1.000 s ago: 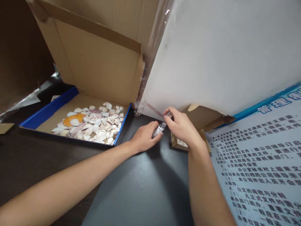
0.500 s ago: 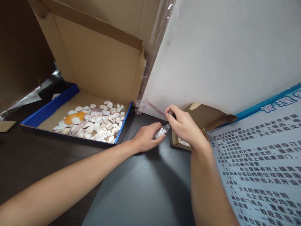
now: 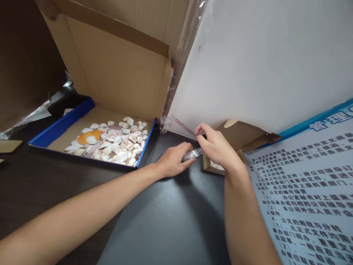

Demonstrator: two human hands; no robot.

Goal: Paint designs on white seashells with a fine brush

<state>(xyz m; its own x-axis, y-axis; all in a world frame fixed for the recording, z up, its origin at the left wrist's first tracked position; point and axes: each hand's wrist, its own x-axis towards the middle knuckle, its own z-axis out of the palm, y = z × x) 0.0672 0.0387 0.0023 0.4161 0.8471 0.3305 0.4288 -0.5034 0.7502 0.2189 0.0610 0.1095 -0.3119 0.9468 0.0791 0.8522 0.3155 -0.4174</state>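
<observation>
My left hand [image 3: 172, 161] is closed round a small clear bottle [image 3: 190, 156] with fine printing on it. The bottle lies tilted, its neck pointing right toward my right hand [image 3: 213, 142]. Pinched in the right fingers is a small black cap [image 3: 204, 136], mostly covered by them. Whether the cap touches the bottle's neck is hidden by the hand. Just behind the right wrist stands a small open cardboard box [image 3: 209, 168] with white shells [image 3: 216, 166] inside.
A larger open box with a blue rim [image 3: 62, 122] holds many white shells [image 3: 120, 157] and an orange one [image 3: 87, 137]. Beneath my hands lies a dark grey mat [image 3: 162, 224]. A white board [image 3: 248, 62] leans behind, and a printed sheet [image 3: 300, 191] is at right.
The right hand has stayed close to the bottle's neck, and the gap between fingers and neck looks smaller. The bottle has turned slightly in my left hand. The whole view has shifted a little.
</observation>
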